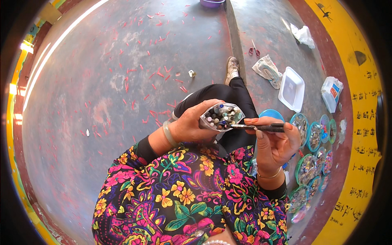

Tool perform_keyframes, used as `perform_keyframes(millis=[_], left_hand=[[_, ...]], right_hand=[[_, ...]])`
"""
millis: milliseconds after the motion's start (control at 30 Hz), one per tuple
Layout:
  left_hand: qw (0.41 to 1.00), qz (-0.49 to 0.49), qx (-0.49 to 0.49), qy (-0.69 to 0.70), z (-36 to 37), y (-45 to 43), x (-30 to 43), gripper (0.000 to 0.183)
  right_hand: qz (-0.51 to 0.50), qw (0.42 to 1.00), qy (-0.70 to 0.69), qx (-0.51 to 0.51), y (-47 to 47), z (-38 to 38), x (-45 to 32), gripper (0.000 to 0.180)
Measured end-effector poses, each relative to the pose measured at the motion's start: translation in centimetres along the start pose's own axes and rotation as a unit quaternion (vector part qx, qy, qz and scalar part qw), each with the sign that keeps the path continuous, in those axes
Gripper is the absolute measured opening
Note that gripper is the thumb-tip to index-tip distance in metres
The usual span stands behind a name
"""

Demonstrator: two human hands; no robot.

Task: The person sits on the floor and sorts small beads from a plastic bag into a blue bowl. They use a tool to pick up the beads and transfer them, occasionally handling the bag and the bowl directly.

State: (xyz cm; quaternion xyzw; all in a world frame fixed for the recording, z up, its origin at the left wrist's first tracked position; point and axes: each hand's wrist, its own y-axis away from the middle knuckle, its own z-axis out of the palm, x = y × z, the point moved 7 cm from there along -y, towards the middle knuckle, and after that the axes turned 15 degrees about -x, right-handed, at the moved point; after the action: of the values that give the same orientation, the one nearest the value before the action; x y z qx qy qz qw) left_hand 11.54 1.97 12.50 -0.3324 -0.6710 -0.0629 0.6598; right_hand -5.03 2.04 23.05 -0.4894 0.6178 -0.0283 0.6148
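Observation:
A clear, angular pen holder (204,123) packed with pens (221,114) is gripped by my left hand (194,121) around its side, its open top facing up towards me. My right hand (277,147) pinches a dark pen (266,127) between thumb and fingers. That pen lies nearly level, and its left end overlaps the holder's right rim; I cannot tell whether it touches the other pens. The holder's lower part is hidden by my left hand and the view from above.
On the floor to the right are several round tubs of small items (306,168), a white plastic tray (292,88), a cloth (267,70), scissors (254,49) and plastic bags (303,36). Red paper scraps (160,74) litter the floor. A purple basin (212,3) stands at the far edge.

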Motion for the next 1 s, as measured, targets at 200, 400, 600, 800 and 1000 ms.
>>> perform_keyframes(millis=[200, 400, 600, 800, 1000], left_hand=[[1.000, 0.004, 0.017, 0.002, -0.2, 0.1, 0.1, 0.067], [1.000, -0.002, 0.001, 0.008, -0.1, 0.1, -0.1, 0.069], [1.000, 0.004, -0.009, 0.016, 0.1, 0.1, -0.3, 0.069], [1.000, -0.012, -0.018, 0.020, 0.3, 0.0, -0.5, 0.070], [0.999, 0.004, 0.029, 0.039, -0.2, -0.3, 0.1, 0.067]], right_hand=[[0.026, 0.995, 0.091, -0.031, -0.2, 0.5, -0.4, 0.032], [0.006, 0.987, 0.158, -0.025, -0.4, 0.8, -1.0, 0.030], [0.046, 0.982, 0.178, -0.041, -0.7, 0.7, -1.3, 0.031], [0.046, 0.982, 0.179, -0.046, -1.5, 0.6, -0.6, 0.034], [0.034, 0.986, 0.158, -0.043, -1.6, 0.9, -0.2, 0.034]])
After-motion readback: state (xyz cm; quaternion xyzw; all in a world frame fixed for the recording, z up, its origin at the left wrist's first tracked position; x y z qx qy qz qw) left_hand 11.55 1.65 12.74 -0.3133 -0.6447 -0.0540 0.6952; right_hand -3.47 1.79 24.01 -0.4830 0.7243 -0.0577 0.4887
